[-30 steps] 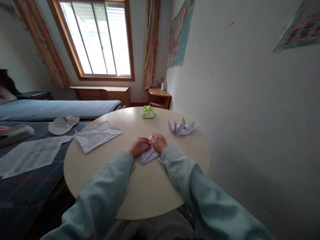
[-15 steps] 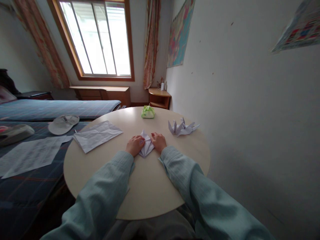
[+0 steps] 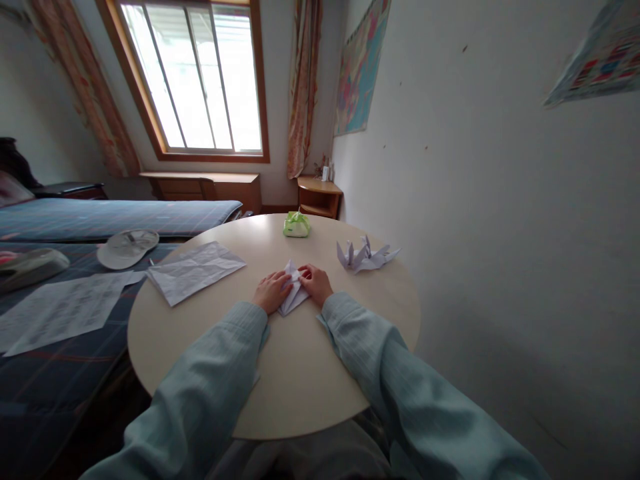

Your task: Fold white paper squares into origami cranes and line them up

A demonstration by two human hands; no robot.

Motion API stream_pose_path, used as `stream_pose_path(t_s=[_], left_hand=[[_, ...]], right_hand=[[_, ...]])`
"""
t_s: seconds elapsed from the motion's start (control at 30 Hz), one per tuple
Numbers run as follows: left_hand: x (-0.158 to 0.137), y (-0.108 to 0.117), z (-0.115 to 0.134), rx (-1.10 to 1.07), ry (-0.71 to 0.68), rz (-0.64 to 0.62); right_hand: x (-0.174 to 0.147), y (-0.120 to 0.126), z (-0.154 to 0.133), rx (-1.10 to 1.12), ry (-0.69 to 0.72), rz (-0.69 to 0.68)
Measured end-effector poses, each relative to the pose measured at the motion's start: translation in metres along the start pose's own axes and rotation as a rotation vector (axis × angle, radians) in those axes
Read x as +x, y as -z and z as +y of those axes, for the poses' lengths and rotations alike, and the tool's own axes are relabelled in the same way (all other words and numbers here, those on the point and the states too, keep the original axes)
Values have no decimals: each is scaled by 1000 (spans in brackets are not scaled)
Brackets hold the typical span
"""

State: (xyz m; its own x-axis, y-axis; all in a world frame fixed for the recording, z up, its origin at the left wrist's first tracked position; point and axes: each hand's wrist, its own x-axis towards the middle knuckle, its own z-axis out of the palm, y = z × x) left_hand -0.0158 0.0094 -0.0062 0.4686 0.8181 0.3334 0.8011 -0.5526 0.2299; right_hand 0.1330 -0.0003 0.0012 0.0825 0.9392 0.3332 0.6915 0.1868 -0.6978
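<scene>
Your right hand (image 3: 316,284) shifted inward, now pinching the pointed, folded white paper (image 3: 295,297) on the round cream tabletop (image 3: 295,387), frame centre. Left hand (image 3: 271,292) lies over it, grip unclear. Looks mid-fold; next needs edges aligned.

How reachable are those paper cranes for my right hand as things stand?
Probably yes: the paper cranes stand ahead and to the right of your right hand, with only bare table between, though it's touching the folded paper.
</scene>
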Motion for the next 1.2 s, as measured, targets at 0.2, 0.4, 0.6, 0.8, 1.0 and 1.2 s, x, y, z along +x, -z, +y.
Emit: stream_pose_path(t_s=[0.2, 0.4, 0.6, 0.8, 1.0, 1.2], left_hand=[[0, 0, -1, -75, 109, 106], [3, 5, -1, -222, 327, 192], [4, 11, 1, -234, 396, 241], [8, 6, -6, -354, 377, 339], [8, 2, -7, -419, 323, 481], [7, 8, 0, -471, 288, 512]], right_hand=[[1, -1, 0, 106, -40, 70], [5, 0, 2, 164, 44, 246], [5, 1, 2, 175, 109, 256], [5, -3, 4, 154, 94, 187], [4, -2, 1, 60, 79, 161], [1, 1, -6, 158, 91, 23]])
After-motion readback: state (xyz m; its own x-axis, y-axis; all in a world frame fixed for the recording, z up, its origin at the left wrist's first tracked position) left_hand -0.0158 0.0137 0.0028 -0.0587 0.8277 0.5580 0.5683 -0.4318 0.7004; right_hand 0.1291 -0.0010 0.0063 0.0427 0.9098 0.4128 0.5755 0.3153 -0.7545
